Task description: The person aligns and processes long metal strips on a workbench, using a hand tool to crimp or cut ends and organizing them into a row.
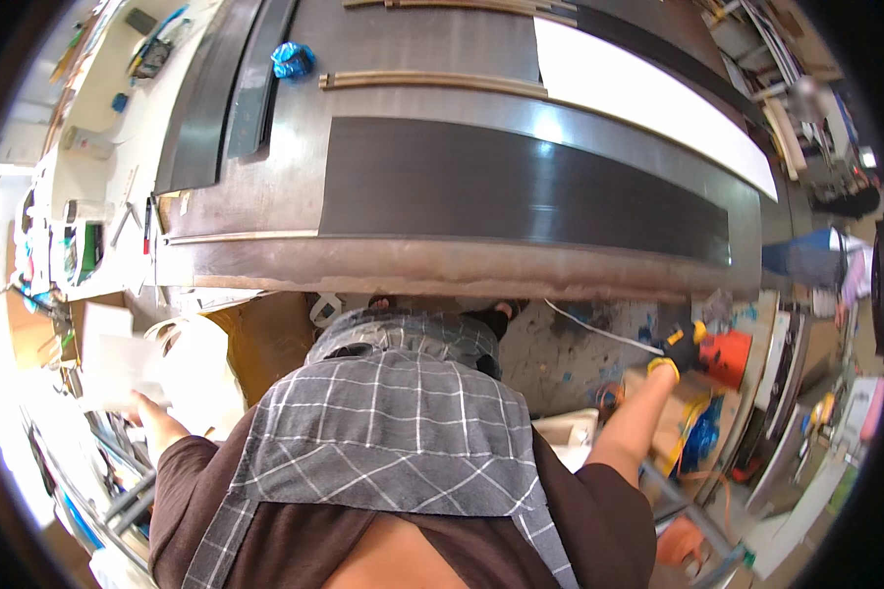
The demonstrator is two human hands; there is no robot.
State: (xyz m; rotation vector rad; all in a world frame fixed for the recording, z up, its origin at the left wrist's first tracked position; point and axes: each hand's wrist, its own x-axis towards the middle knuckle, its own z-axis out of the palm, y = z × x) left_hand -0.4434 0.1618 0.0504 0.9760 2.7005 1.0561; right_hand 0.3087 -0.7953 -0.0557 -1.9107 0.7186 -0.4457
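Note:
At the left, my left hand (147, 409) has its fingers at the lower edge of a white sheet (123, 363) and appears to grip it. A pale bag-like bundle (201, 368) lies just right of that hand. My right arm reaches out to the right. My right hand (682, 346) wears a black and yellow glove and is beside an orange-red bucket (727, 358). A thin white cord (604, 332) runs across the floor up to the glove. Whether the gloved fingers hold it is too small to tell.
Ahead stands a metal worktable (462, 260) with a long dark panel (521, 187), a white strip (648, 103), thin wooden strips (432, 81) and a blue ball-shaped bundle (293, 61). A cardboard box (692, 422) sits below my right arm. Another person (815, 257) is at the far right.

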